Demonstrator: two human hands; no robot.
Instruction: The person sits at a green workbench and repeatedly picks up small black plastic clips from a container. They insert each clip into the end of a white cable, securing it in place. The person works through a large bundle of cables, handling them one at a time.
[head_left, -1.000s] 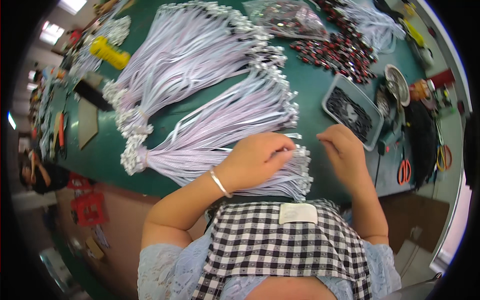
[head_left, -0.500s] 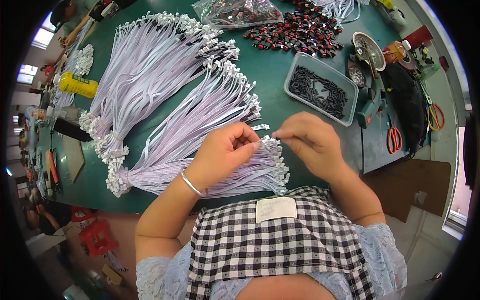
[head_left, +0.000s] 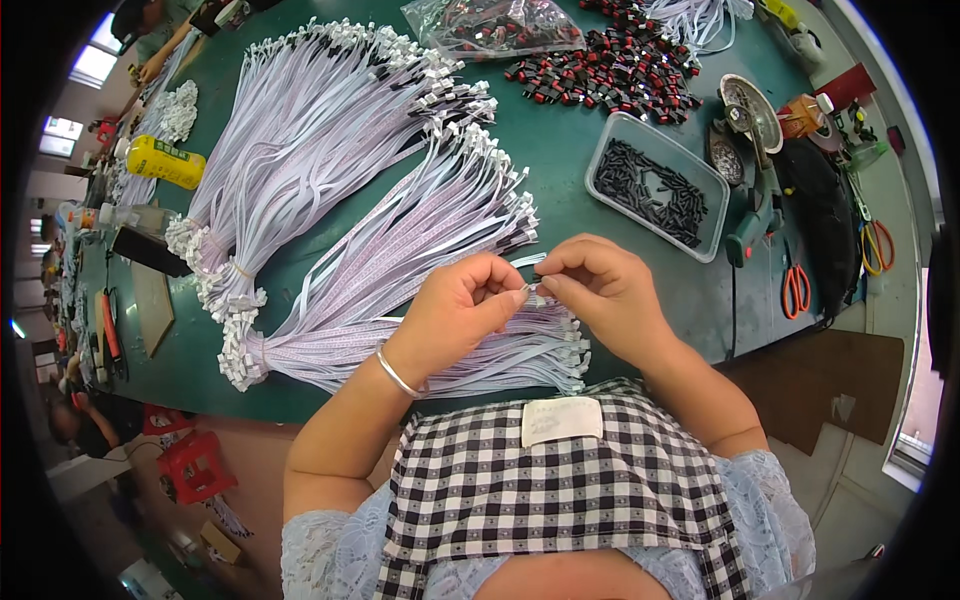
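Observation:
My left hand (head_left: 462, 305), with a silver bangle on its wrist, pinches the end of a thin white ribbon cable between thumb and forefinger. Against it, my right hand (head_left: 598, 292) has thumb and fingertips pressed together at the same cable end; anything tiny between them is hidden. Below both hands fans the near bundle of white ribbon cables (head_left: 335, 350), tied at its left end, with white connectors (head_left: 577, 362) at its right. Further away lies a larger fanned bundle (head_left: 310, 140), several of its ends bearing black sleeves.
A clear plastic box (head_left: 612, 206) of short black tubes stands right of the hands. Behind it are piled red-and-black parts (head_left: 620, 75) and a clear bag (head_left: 490, 25). A green glue gun (head_left: 748, 235) and orange-handled scissors (head_left: 796, 290) lie right; a yellow bottle (head_left: 165, 162) lies left.
My right hand has moved slightly left and down, bringing its fingertips against those of my left hand at the cable end. The whole view has shifted a little.

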